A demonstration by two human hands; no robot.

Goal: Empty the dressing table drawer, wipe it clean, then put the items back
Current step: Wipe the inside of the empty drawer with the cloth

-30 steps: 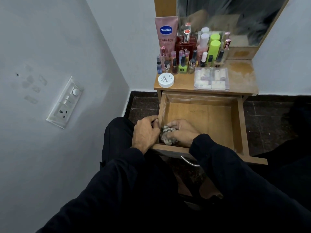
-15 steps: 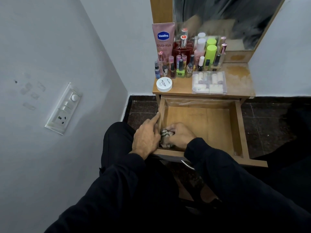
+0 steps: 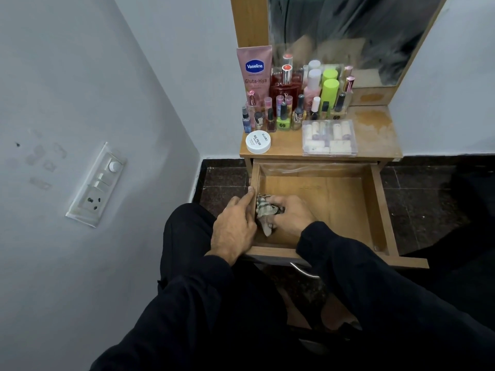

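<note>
The wooden drawer (image 3: 348, 199) of the dressing table is pulled out, with only a cloth inside it. My right hand (image 3: 290, 215) grips a crumpled checked cloth (image 3: 263, 210) against the drawer floor in the front left corner. My left hand (image 3: 235, 226) rests on the drawer's left wall, its index finger stretched along the rim. On the table top (image 3: 375, 129) stand a pink Vaseline tube (image 3: 254, 72), several small bottles (image 3: 284, 113), a white round jar (image 3: 258, 141) and a clear plastic box (image 3: 330, 137) of small items.
A mirror (image 3: 348, 36) rises behind the table top. The grey wall at left carries a switch panel (image 3: 97, 183). Dark tiled floor (image 3: 417, 199) lies on both sides of the drawer. A metal handle (image 3: 305, 271) sticks out under the drawer front, above my dark-trousered legs.
My right hand has slid the cloth a little farther back along the drawer's left side. My left hand's index finger has stretched out along the rim.
</note>
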